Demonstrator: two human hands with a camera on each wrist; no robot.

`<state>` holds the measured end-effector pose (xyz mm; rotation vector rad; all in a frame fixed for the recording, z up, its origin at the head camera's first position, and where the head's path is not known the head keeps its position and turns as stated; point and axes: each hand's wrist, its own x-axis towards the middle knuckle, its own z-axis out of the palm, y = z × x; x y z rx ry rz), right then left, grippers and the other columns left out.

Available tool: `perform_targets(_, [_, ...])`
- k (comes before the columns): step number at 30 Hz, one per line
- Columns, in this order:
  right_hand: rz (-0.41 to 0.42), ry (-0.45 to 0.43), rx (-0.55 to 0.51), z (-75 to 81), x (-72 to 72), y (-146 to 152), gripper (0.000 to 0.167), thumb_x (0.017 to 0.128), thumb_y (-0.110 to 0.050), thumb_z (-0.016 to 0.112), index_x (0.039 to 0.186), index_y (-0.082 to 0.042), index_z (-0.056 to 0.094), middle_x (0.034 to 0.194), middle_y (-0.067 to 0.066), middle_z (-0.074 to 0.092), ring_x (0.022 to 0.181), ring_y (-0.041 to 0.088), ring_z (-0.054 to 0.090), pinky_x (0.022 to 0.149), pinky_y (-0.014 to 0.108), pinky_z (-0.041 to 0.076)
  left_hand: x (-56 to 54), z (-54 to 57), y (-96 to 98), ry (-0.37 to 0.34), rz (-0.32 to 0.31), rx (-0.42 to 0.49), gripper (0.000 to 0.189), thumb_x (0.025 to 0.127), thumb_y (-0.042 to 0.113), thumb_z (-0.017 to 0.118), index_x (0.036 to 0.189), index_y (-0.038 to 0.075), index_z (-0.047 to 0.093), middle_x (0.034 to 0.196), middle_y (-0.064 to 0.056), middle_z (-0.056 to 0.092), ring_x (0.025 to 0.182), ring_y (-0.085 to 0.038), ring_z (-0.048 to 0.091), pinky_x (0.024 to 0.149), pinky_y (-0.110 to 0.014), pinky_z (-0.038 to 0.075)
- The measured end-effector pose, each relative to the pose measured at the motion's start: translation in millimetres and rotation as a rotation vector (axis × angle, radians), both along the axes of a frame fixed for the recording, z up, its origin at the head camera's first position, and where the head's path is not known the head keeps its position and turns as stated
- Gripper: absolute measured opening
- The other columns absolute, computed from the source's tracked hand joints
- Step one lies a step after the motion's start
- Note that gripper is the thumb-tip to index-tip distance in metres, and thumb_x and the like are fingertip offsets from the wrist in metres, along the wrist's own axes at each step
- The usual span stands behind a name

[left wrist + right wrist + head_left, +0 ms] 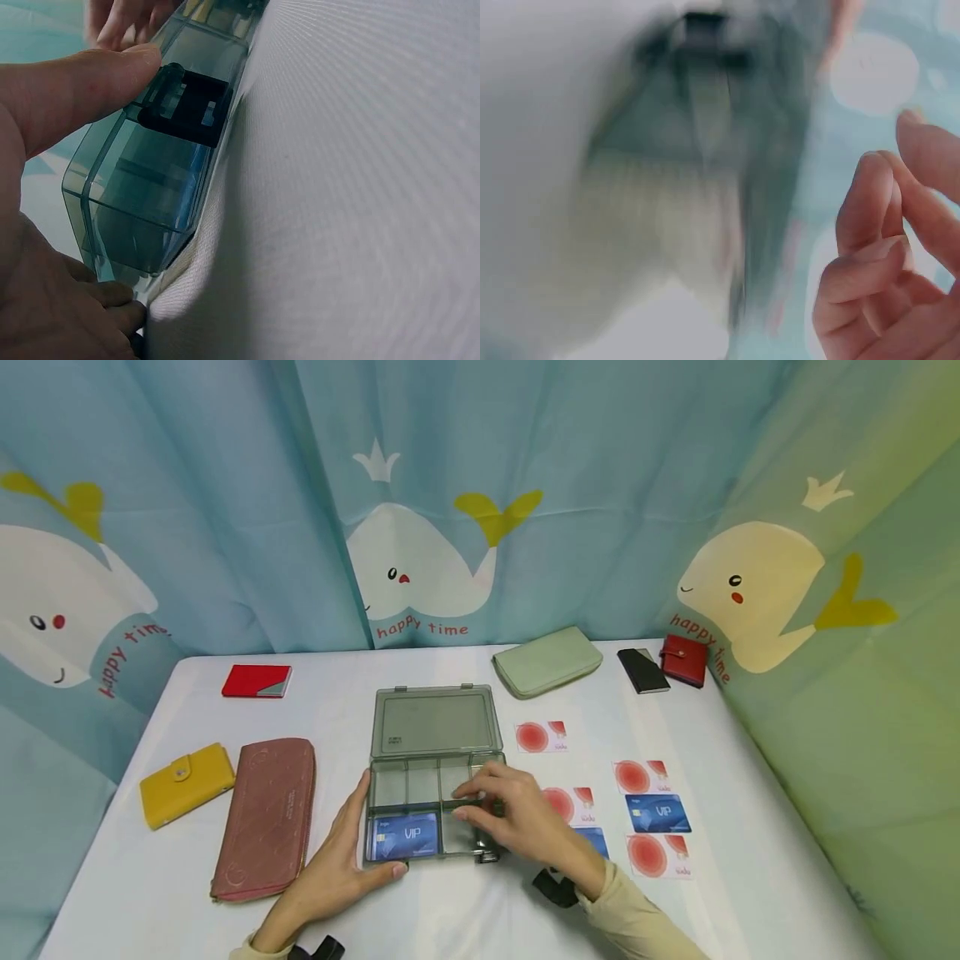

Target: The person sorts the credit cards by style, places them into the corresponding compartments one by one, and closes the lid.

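A grey see-through compartment box (pixel 403 806) lies on the white table with its lid (pixel 437 722) folded back. One blue VIP card (pixel 405 837) lies in its front left compartment. My left hand (pixel 336 866) grips the box's front left corner, its thumb (pixel 97 79) by a dark latch (pixel 187 107) and its fingers along the left side. Over the right-hand compartments hovers my right hand (pixel 517 810). In the right wrist view its thumb and fingers (pixel 862 202) are bent and apart, with nothing seen between them; the box there is blurred.
To the right lie pink-patterned cards (pixel 648 857) and blue VIP cards (pixel 657 814), some behind my right arm. At the left are a brown wallet (pixel 266 818) and a yellow wallet (pixel 187 783). A red card case (pixel 255 681), green wallet (pixel 547 662), black case (pixel 642 671) and dark red wallet (pixel 684 660) line the back.
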<state>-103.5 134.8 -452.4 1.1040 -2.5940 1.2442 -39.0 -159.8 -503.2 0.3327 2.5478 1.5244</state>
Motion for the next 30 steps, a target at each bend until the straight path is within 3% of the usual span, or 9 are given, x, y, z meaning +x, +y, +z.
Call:
perform_targets(3, [-0.096, -0.022, -0.006, 3.8, 3.1, 44.1, 0.021, 0.087, -0.011, 0.088, 0.107, -0.009, 0.08, 0.087, -0.006, 0.067, 0.069, 0.001, 0.059, 0.059, 0.025, 0.055, -0.4, 0.6, 1.1, 0.006, -0.004, -0.005, 0.13, 0.084, 0.039, 0.09, 0.172, 0.018, -0.003, 0.175, -0.028, 0.009, 0.158, -0.057, 0.013, 0.112, -0.086, 0.023])
perform_targets(6, [-0.195, -0.083, 0.066, 3.4, 13.9, 89.5, 0.029, 0.082, -0.009, 0.091, 0.108, -0.011, 0.079, 0.088, -0.006, 0.069, 0.072, 0.001, 0.06, 0.061, 0.026, 0.055, 0.3, 0.0, 0.2, 0.003, -0.001, -0.014, 0.13, 0.084, 0.04, 0.09, 0.172, 0.019, -0.004, 0.175, -0.028, 0.008, 0.158, -0.057, 0.013, 0.112, -0.086, 0.023])
perform_targets(12, [-0.338, -0.14, 0.285, -6.0, 36.5, 143.6, 0.039, 0.074, -0.025, 0.099, 0.107, -0.02, 0.08, 0.091, -0.011, 0.069, 0.075, 0.001, 0.057, 0.065, 0.024, 0.049, 1.2, -3.2, -2.1, 0.007, 0.017, -0.019, 0.131, 0.084, 0.041, 0.09, 0.172, 0.02, -0.003, 0.175, -0.027, 0.009, 0.158, -0.056, 0.014, 0.112, -0.086, 0.023])
perform_targets(15, [-0.365, -0.156, 0.336, -12.0, 42.4, 152.0, 0.042, 0.07, -0.031, 0.1, 0.106, -0.023, 0.079, 0.089, -0.014, 0.063, 0.077, 0.002, 0.053, 0.066, 0.022, 0.046, 0.5, -4.2, -0.5, 0.007, 0.014, -0.004, 0.131, 0.084, 0.04, 0.091, 0.172, 0.019, -0.003, 0.175, -0.028, 0.008, 0.159, -0.056, 0.013, 0.113, -0.086, 0.021])
perform_targets(22, [-0.418, -0.123, 0.346, -19.8, 43.3, 148.7, 0.045, 0.062, -0.031, 0.104, 0.098, -0.027, 0.078, 0.087, -0.018, 0.062, 0.079, 0.001, 0.053, 0.068, 0.024, 0.046, 1.2, -3.2, 1.3, 0.004, 0.007, 0.02, 0.13, 0.084, 0.04, 0.09, 0.172, 0.016, -0.002, 0.175, -0.028, 0.009, 0.159, -0.055, 0.012, 0.114, -0.085, 0.02])
perform_targets(30, [-0.406, -0.181, 0.35, -19.6, 38.6, 145.6, 0.045, 0.064, -0.029, 0.103, 0.097, -0.022, 0.072, 0.086, -0.015, 0.059, 0.077, 0.0, 0.048, 0.068, 0.022, 0.044, 2.0, -0.9, 0.7, 0.0, 0.013, 0.01, 0.13, 0.084, 0.04, 0.09, 0.172, 0.018, -0.002, 0.175, -0.027, 0.01, 0.159, -0.055, 0.013, 0.114, -0.085, 0.021])
